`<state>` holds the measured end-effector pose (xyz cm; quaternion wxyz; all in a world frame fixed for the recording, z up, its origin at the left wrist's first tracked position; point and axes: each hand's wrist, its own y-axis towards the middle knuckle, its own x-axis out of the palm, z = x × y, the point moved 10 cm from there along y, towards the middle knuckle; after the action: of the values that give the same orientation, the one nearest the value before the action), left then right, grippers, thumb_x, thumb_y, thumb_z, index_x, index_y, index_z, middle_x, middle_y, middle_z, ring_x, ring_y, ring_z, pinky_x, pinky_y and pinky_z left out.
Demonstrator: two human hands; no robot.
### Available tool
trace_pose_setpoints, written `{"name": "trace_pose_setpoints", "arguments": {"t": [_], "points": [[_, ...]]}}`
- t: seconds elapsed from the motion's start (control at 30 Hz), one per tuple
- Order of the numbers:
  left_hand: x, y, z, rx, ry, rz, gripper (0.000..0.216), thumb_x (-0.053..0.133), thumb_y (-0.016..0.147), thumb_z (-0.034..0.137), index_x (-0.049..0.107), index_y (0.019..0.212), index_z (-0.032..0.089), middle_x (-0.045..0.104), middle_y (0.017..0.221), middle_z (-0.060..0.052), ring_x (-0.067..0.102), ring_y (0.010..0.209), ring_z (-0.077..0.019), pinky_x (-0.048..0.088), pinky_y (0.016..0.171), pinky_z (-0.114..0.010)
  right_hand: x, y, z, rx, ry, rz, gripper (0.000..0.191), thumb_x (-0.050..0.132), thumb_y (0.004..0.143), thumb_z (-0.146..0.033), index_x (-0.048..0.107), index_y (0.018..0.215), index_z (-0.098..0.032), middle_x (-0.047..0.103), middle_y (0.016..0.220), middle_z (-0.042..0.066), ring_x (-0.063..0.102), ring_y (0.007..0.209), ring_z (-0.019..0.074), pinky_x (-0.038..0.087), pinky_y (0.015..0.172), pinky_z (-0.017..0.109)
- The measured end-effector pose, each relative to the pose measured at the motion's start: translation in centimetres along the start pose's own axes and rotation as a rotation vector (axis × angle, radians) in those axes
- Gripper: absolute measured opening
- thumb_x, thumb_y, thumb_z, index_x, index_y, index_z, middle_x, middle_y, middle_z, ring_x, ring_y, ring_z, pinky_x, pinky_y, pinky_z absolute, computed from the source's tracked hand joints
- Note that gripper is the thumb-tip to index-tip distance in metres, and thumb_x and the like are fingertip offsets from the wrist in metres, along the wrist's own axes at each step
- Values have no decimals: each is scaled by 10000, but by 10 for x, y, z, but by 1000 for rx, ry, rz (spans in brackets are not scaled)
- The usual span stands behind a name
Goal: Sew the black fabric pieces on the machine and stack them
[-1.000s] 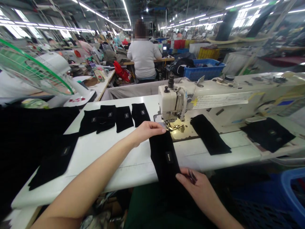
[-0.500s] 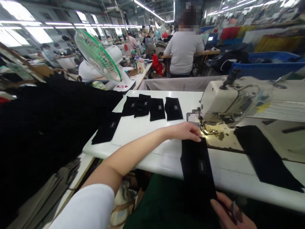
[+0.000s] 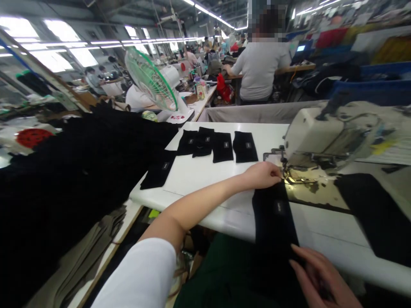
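While my left hand (image 3: pixel 263 174) pinches the top edge of the black cloth (image 3: pixel 271 226) beside the foot of the sewing machine (image 3: pixel 303 132), my right hand (image 3: pixel 316 269) is at its lower right edge — whether gripping, I cannot tell. Its label (image 3: pixel 279 208) is already on; I see no finished seam, so stitching seems left. Five labelled pieces (image 3: pixel 222 152) lie on the worktop (image 3: pixel 189 176) — their seams unreadable from here.
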<state>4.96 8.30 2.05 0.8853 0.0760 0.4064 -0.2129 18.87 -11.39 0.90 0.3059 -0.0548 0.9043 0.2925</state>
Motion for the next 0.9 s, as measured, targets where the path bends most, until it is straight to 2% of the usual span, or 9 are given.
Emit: {"name": "trace_pose_setpoints", "arguments": {"t": [0.1,0.2,0.27,0.43,0.57,0.7,0.9], "points": [[-5,-3,12,106,248,136,84,653,870,184,736,862,191,684,926,-48,633,917,-224,494,836,-343,-3,9,-14,-126,-68,31,236,529,983,-185,693,1149,-215,746,1003,41,738,886,151,592,833,210],[-12,-8,21,186,440,292,93,671,894,249,720,960,207,664,1016,-62,610,970,-248,487,843,-377,-2,13,-14,-123,-117,33,366,452,968,-52,668,1225,-196,705,1059,77,718,923,143,589,818,221],[-12,-10,26,245,519,340,136,667,909,274,699,1020,202,645,1066,-77,592,993,-257,482,842,-386,-1,13,-13,-114,-147,27,400,425,954,-12,663,1230,-177,684,1065,98,708,908,146,591,780,230],[7,-12,31,383,547,221,191,518,989,199,696,931,161,612,911,-76,580,874,-210,488,769,-316,-1,12,-15,-132,-209,52,306,479,943,-10,664,1156,-128,689,1006,108,689,898,183,590,800,291],[6,-14,32,456,512,226,200,515,983,182,708,1019,146,603,942,-89,554,877,-215,494,806,-329,-3,19,-17,-141,-276,74,272,486,947,-22,653,1139,-117,697,1010,115,683,905,206,584,815,326],[3,-10,29,489,470,216,207,527,981,190,714,1051,138,600,943,-90,544,852,-209,496,803,-334,-2,28,-21,-162,-321,27,303,412,956,-30,644,1130,-116,705,1031,121,691,906,215,587,772,321],[2,-6,29,464,499,247,229,507,989,203,717,1048,131,593,942,-101,541,860,-222,496,801,-349,-4,33,-15,-109,-339,10,303,395,955,-37,638,1108,-134,709,1078,122,702,884,203,572,666,269]]}}
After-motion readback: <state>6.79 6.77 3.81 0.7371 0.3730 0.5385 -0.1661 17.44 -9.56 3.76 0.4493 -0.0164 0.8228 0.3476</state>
